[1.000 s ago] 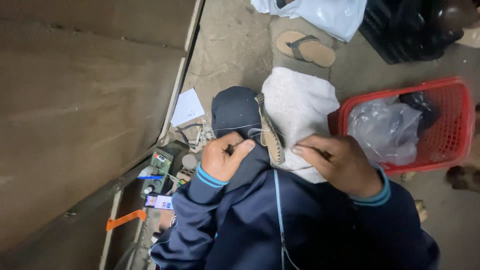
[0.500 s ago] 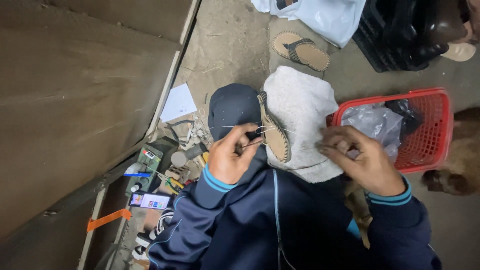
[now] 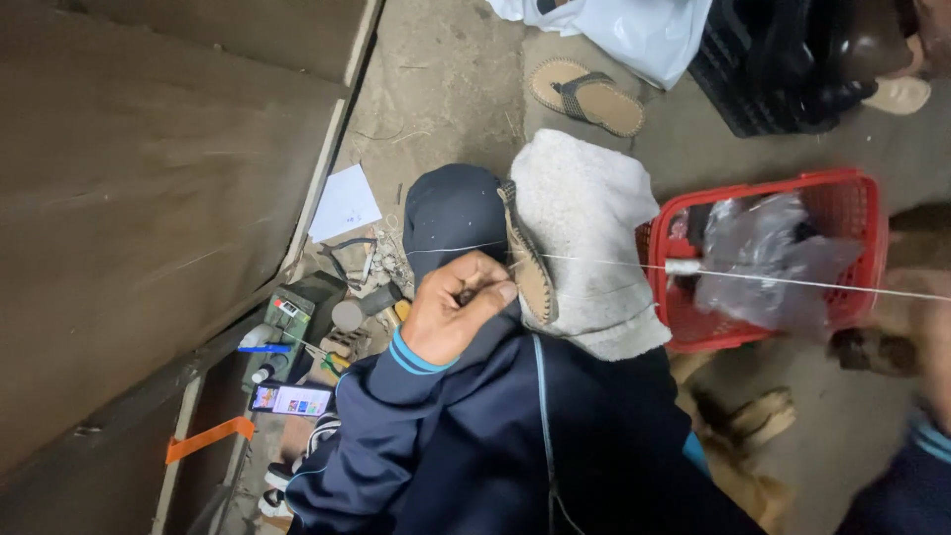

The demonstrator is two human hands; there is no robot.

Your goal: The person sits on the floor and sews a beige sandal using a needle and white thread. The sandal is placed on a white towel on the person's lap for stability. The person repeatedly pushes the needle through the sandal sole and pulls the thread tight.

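Note:
A tan shoe sole (image 3: 527,266) stands on edge across my lap, between my dark knee (image 3: 451,210) and a white fleecy cloth (image 3: 584,223). My left hand (image 3: 454,309) rests just left of the sole, its fingers pinched shut on a small dark tool. A pale thread (image 3: 792,281) runs taut from the sole rightward over the red basket. My right hand (image 3: 926,322) is blurred at the right edge of the frame, closed on the thread's far end. A second strand crosses my knee to the left of the sole.
A red plastic basket (image 3: 852,193) holds a clear bag. On the floor beyond lie a sandal (image 3: 586,94), a white bag (image 3: 634,25) and a black crate (image 3: 783,69). Left of my lap are white paper (image 3: 344,203), small tools, a lit phone (image 3: 290,399) and a big wooden board (image 3: 149,198).
My right hand has swung far out to the right, drawing the thread taut over the basket. My left hand has stayed beside the sole.

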